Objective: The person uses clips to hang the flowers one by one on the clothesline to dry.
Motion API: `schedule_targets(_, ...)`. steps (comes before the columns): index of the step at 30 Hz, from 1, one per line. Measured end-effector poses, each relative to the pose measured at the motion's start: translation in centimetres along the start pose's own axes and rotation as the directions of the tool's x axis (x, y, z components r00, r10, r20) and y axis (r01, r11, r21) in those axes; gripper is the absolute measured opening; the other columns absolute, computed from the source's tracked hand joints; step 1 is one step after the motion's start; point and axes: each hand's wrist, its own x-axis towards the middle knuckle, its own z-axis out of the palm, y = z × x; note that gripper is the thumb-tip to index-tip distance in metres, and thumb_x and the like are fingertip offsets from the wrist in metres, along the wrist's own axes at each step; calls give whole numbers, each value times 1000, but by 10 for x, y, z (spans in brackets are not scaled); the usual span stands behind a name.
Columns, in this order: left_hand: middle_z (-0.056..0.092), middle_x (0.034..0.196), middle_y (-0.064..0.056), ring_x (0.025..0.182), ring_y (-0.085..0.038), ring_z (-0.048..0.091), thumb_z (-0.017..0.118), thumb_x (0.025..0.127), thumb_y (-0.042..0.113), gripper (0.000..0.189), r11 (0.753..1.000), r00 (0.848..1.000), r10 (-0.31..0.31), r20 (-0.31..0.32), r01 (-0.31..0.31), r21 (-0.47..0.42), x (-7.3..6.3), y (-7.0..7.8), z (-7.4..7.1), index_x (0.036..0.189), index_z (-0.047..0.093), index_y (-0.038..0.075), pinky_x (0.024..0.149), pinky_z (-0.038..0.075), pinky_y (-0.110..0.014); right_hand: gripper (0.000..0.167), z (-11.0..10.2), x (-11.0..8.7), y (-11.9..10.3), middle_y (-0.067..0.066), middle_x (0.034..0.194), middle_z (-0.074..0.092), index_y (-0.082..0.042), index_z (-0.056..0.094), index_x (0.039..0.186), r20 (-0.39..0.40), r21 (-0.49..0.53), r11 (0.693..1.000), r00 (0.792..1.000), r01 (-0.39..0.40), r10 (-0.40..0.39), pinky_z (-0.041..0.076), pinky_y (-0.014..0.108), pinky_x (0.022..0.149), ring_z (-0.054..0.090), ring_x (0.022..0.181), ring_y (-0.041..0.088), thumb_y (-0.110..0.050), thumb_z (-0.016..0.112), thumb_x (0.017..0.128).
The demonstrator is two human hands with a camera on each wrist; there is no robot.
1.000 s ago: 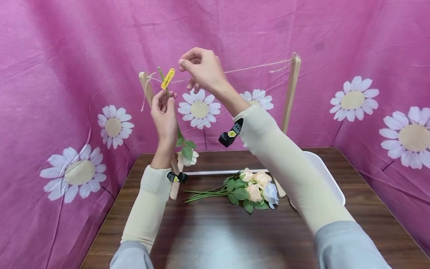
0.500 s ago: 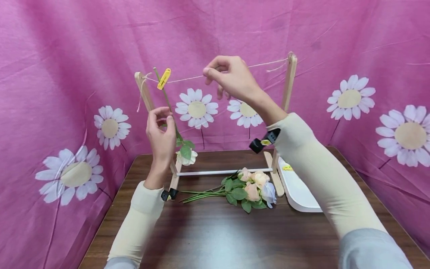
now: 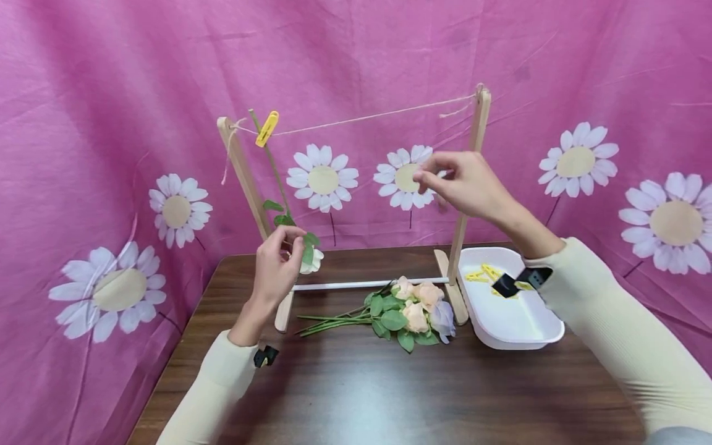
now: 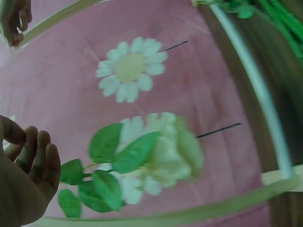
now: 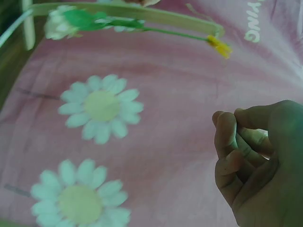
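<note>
The clip (image 3: 267, 129) holds the rose (image 4: 137, 152) on the string (image 3: 358, 118); left grip (image 3: 277, 262), beside the rose, and right grip (image 3: 466, 184) are loosely curled, empty.

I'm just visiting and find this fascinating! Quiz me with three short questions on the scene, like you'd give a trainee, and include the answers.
1. Multiple choice: what fastens the hanging white flower to the string?
A) a ribbon
B) a yellow clip
C) a metal hook

2. True or false: other clips lie in the white tray.

3. Fill in two words: nearest to that flower is the person's ____ ____.

Key: 1, B; 2, true; 3, left hand.
</note>
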Motion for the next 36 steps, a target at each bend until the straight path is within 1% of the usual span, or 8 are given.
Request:
schedule_targets(6, 72, 89, -13, 74, -14, 62, 63, 96, -5, 13, 998, 990, 48, 132, -52, 30, -25, -22, 7, 105, 72, -1, 58, 51, -25, 16, -8, -36, 41, 11, 89, 79, -8, 80, 102, 27, -101, 994, 999, -44, 47, 55, 22, 56, 69, 66, 13, -22, 72, 104)
schedule_targets(12, 71, 87, -6, 75, -12, 60, 66, 94, -6, 14, 998, 944, 20, 328, -39, 52, -52, -48, 14, 103, 73, 1, 63, 59, -37, 17, -12, -65, 92, 4, 81, 76, -7, 79, 104, 103, -219, 973, 990, -74, 99, 49, 24, 52, 64, 53, 13, -21, 70, 105)
schedule_targets(16, 75, 94, -7, 83, -12, 63, 66, 97, -2, 13, 995, 889, -25, 457, -20, 95, -68, -63, 18, 105, 75, 3, 73, 59, -37, 16, -11, -78, 128, 1, 80, 75, -6, 77, 104, 160, -281, 953, 974, -113, 162, 48, 25, 54, 65, 52, 15, -19, 68, 105)
schedule_targets(21, 77, 105, -5, 98, -18, 69, 66, 99, 2, 14, 984, 797, -86, 598, -25, 174, -81, -76, 24, 108, 76, 5, 89, 60, -38, 15, -5, -90, 171, -2, 82, 76, -8, 78, 106, 237, -366, 916, 935, -165, 263, 47, 29, 55, 67, 57, 15, -18, 67, 104)
schedule_targets(24, 75, 104, -3, 101, -20, 70, 66, 99, 3, 13, 971, 737, -122, 665, -50, 233, -88, -83, 25, 105, 76, 7, 90, 60, -39, 15, 3, -97, 197, -2, 86, 76, -8, 78, 106, 296, -424, 891, 905, -163, 307, 47, 31, 58, 67, 60, 13, -19, 68, 103)
schedule_targets(27, 72, 99, -1, 99, -20, 68, 67, 98, 4, 11, 957, 695, -134, 706, -95, 275, -93, -89, 24, 103, 76, 8, 88, 60, -38, 16, 10, -102, 220, 1, 88, 76, -7, 78, 107, 344, -467, 870, 875, -155, 341, 49, 34, 60, 67, 65, 14, -19, 68, 101)
schedule_targets(31, 69, 99, -1, 98, -22, 65, 70, 96, 6, 9, 936, 675, -145, 723, -142, 321, -99, -94, 22, 102, 76, 9, 87, 58, -40, 14, 18, -107, 244, 6, 93, 77, -7, 78, 105, 376, -512, 853, 868, -99, 326, 57, 46, 70, 69, 80, 19, -15, 71, 95)
schedule_targets(36, 70, 100, -2, 97, -23, 64, 75, 92, 6, 11, 917, 675, -148, 722, -180, 356, -103, -98, 19, 102, 77, 10, 86, 57, -42, 13, 25, -110, 261, 7, 92, 75, -3, 76, 101, 449, -496, 868, 855, -2, 259, 60, 50, 82, 68, 86, 22, -9, 75, 89)
